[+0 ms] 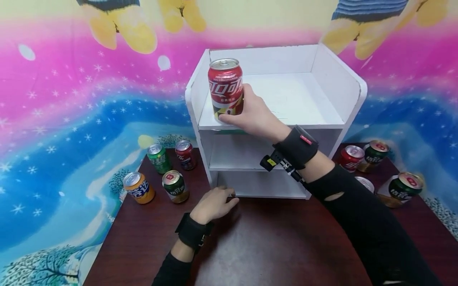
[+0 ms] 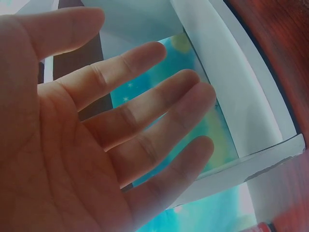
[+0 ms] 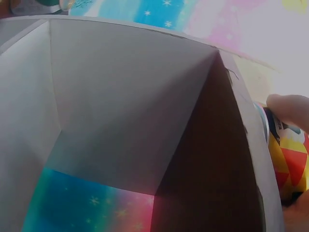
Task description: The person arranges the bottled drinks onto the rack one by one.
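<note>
My right hand [image 1: 255,115] grips a red soda can [image 1: 225,89] at the left front of the white shelf's [image 1: 293,99] top level. The can stands upright, its base close over the shelf board. In the right wrist view, the can's [image 3: 292,154] yellow and red patterned lower part shows between thumb and fingers, just past the board's edge. Low in front of the shelf, my left hand [image 1: 213,204] holds nothing, near the bottom left corner of the unit. Its fingers [image 2: 145,111] are spread and relaxed in the left wrist view.
Left of the shelf stand an orange can [image 1: 138,188], a green can [image 1: 159,159], a dark red can [image 1: 186,155] and a green-and-gold can [image 1: 175,186]. Several more cans, including a red one [image 1: 352,158], stand at right, partly behind my right arm. A patterned cloth [image 1: 71,139] hangs behind.
</note>
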`<state>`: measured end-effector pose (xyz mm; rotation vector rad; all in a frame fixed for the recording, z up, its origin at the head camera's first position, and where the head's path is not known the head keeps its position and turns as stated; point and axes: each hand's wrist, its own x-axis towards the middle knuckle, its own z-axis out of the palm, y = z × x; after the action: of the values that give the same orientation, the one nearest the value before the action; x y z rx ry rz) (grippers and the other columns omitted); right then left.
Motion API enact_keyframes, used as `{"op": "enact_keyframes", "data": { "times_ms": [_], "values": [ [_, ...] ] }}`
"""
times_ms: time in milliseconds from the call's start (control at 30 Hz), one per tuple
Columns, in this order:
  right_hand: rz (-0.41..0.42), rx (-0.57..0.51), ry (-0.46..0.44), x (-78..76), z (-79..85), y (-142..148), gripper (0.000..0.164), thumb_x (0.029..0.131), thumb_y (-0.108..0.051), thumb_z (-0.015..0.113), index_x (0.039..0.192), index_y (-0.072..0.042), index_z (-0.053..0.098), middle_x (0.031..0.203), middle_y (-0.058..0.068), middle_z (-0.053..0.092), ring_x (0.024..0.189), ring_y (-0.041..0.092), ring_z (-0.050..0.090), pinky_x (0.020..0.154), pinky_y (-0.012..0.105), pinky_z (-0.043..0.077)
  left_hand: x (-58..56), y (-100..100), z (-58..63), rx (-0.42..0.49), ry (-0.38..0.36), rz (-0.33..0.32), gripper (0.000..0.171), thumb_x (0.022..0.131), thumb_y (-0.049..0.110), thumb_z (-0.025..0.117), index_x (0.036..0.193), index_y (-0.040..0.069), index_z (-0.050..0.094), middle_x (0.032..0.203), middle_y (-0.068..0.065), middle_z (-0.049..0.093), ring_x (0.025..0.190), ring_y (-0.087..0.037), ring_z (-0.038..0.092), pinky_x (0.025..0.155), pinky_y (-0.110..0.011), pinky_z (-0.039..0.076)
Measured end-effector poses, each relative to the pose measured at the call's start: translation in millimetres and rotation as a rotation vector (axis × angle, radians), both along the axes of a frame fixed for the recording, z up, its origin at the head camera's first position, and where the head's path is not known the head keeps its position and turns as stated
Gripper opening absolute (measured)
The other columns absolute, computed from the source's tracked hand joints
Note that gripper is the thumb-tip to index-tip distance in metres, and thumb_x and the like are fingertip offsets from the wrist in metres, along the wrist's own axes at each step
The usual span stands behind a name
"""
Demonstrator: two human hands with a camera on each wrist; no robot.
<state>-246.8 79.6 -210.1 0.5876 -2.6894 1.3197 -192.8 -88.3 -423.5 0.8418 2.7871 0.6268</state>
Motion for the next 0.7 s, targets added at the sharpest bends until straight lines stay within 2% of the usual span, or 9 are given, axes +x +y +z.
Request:
{"op": "enact_keyframes", "data": {
  "times_ms": [233, 400, 700],
  "values": [
    [-0.046, 0.028, 0.052, 0.1, -3.4, -4.4, 0.078, 0.081, -0.030, 0.075, 0.137, -0.006, 0.026, 0.133, 0.008, 0.047, 0.116, 0.017, 0.049, 0.098, 0.035, 0.042, 0.2, 2.0, 0.0, -0.003, -0.007, 0.006, 0.030, 0.095, 0.036, 0.055, 0.111, 0.012, 0.066, 0.094, 0.001, 0.060, 0.075, -0.011, 0.051, 0.062, -0.028, 0.044],
    [-0.037, 0.031, 0.054, -1.2, -2.7, -6.7, 0.079, 0.081, -0.031, 0.075, 0.137, -0.007, 0.026, 0.133, 0.008, 0.047, 0.116, 0.017, 0.049, 0.097, 0.035, 0.043, 0.5, 0.9, -0.8, 0.002, -0.004, 0.007, 0.031, 0.096, 0.035, 0.054, 0.112, 0.012, 0.066, 0.096, 0.000, 0.061, 0.075, -0.011, 0.051, 0.063, -0.028, 0.044],
    [0.008, 0.026, 0.016, -3.0, 0.4, -6.5, 0.076, 0.082, -0.029, 0.074, 0.138, -0.009, 0.026, 0.134, 0.007, 0.046, 0.116, 0.016, 0.048, 0.097, 0.035, 0.043, -0.3, 0.7, -0.5, -0.005, -0.001, 0.010, 0.027, 0.095, 0.036, 0.055, 0.107, 0.014, 0.067, 0.085, 0.004, 0.056, 0.070, -0.011, 0.049, 0.058, -0.027, 0.042]
  ]
}}
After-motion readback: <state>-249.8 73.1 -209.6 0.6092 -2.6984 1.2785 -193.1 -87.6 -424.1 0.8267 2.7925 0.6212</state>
